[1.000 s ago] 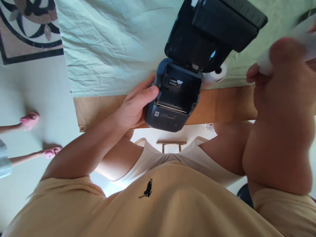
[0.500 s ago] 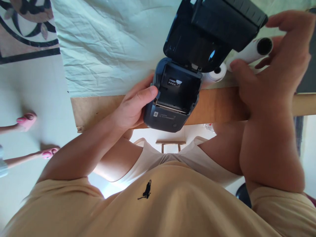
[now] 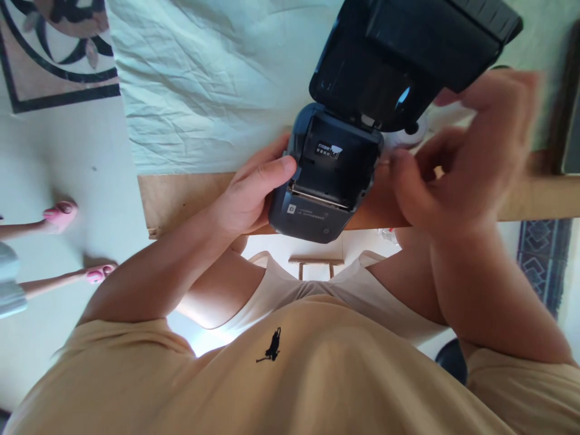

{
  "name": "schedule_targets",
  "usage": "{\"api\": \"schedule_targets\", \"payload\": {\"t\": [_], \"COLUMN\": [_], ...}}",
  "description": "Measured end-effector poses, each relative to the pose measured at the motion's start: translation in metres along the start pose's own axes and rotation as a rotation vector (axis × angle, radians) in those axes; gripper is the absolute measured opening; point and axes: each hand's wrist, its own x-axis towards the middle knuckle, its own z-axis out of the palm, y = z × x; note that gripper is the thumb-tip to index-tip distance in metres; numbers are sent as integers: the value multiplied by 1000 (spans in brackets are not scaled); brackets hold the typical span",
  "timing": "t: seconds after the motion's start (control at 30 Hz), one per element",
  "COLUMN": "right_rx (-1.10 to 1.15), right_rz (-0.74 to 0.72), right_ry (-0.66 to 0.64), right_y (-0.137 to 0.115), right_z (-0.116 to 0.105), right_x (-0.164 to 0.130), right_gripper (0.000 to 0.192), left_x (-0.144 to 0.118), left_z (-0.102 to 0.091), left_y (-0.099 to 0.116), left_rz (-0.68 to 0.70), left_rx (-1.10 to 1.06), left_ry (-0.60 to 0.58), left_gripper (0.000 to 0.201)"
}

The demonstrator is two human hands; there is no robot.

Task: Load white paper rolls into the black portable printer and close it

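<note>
Left hand [image 3: 247, 196] grips the open printer [image 3: 328, 175] by its side; the blurred right hand's [image 3: 457, 163] grasp cannot be told.

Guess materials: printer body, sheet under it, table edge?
Printer: dark moulded plastic, matt with faint sheen, rounded corners. Sheet: thin pale green cloth, judging by its creases. Table edge: brown wood or board, dull; grain unclear.

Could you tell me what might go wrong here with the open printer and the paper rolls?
The printer overhangs the table edge, steadied only by the left hand; a slip could drop it. Its raised lid stands just above the right hand and could shut on the fingers. The paper roll near the edge might roll off.
</note>
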Motion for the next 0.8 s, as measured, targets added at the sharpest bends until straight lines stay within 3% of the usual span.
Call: {"api": "schedule_targets", "payload": {"t": [0.13,0.23,0.33,0.4,0.47,0.6,0.8], "right_rx": [-234,-223,-178,-152,-145,-175,-210], "right_rz": [-136,-175,-244,-270,-260,-167,-206], "right_ry": [-28,-55,-101,-106,-88,-79,-169], "right_y": [-8,-5,-4,-6,-9,-10,-1], "right_z": [13,12,8,7,8,13,-3], "right_x": [3,4,5,5,5,3,5], "right_gripper": [37,38,45,38,25,17,43], "left_x": [1,3,6,7,7,6,3], "left_z": [-1,-1,2,5,6,3,6], "left_y": [1,-1,-2,-2,-2,-5,0], "left_rz": [-37,-5,24,3,1,9,-52], "left_rx": [74,66,15,3,10,18,32], "left_ry": [28,60,180,234,227,186,208], "left_gripper": [38,39,33,30,33,47,47]}}
